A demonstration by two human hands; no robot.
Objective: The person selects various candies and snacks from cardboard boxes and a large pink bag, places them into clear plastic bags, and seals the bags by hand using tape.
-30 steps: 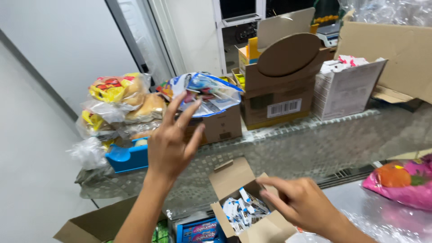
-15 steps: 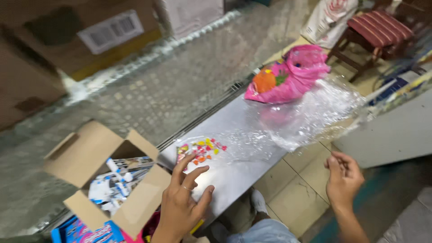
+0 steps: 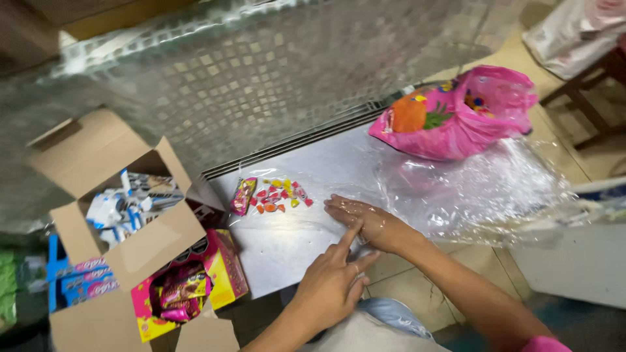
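1. Since half a second ago my view has swung down and closer. The metal counter (image 3: pixel 287 254) now fills the middle, and both hands sit together at its near edge.
2. The right hand (image 3: pixel 368 223) has changed most. It was hanging off the counter over the floor; now it lies flat on the metal, fingers together and pointing left, gripping nothing. Its fingertips look glossy, as if under the edge of the clear plastic sheet (image 3: pixel 476 189) — I cannot tell for sure.
3. The left hand (image 3: pixel 329 287) was spread flat beside the sweets. It has pulled back towards me and now shows its index finger stretched out, tip touching the back of the right hand, the other fingers loosely curled. It holds nothing.
4. The small sweets (image 3: pixel 279 194) lie untouched in a loose cluster on the counter, just left of the right fingertips, with a pink sachet (image 3: pixel 242 195) at their left edge.
5. So the work has closed in on the sheet's corner beside the sweets — no hand is on the sweets themselves.
6. Around it: a pink bag (image 3: pixel 469 117) on the far end of the sheet, an open cardboard box (image 3: pixel 98 156) to the left, and a yellow-and-pink carton (image 3: pixel 225 267) below it.
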